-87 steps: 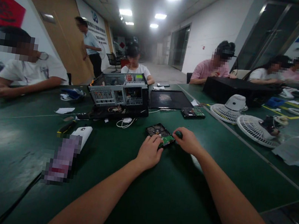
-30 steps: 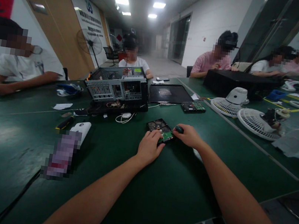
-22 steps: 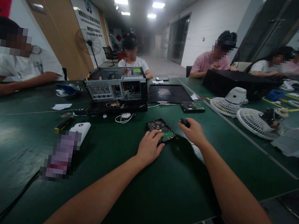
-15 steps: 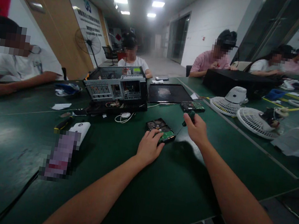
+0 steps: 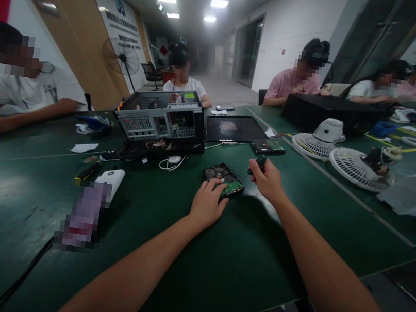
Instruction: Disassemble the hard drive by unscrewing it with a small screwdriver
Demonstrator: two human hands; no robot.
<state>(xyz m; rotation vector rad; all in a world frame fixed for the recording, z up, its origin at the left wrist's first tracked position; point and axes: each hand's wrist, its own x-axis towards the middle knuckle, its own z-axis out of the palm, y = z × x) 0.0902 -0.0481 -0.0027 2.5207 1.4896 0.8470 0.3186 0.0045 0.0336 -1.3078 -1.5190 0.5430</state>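
In the head view, the left hand (image 5: 206,205) lies on the near end of a hard drive (image 5: 220,172), which sits flat on the green table (image 5: 238,265) with its green circuit board up, just in front of the person and near the table's middle. Its fingers (image 5: 218,186) are close together and bent down onto the drive, holding it in place.

The right hand (image 5: 267,180) is raised just right of the drive. Its fingers are wrapped tight around the dark handle of a screwdriver (image 5: 259,161), whose thin shaft slants down and left toward the drive's right edge; I cannot tell whether the tip touches.

Farther off stands an open computer case (image 5: 162,123), with a white cable (image 5: 171,162) in front of it. A second drive (image 5: 269,147) lies far right, near two white fans (image 5: 358,170).
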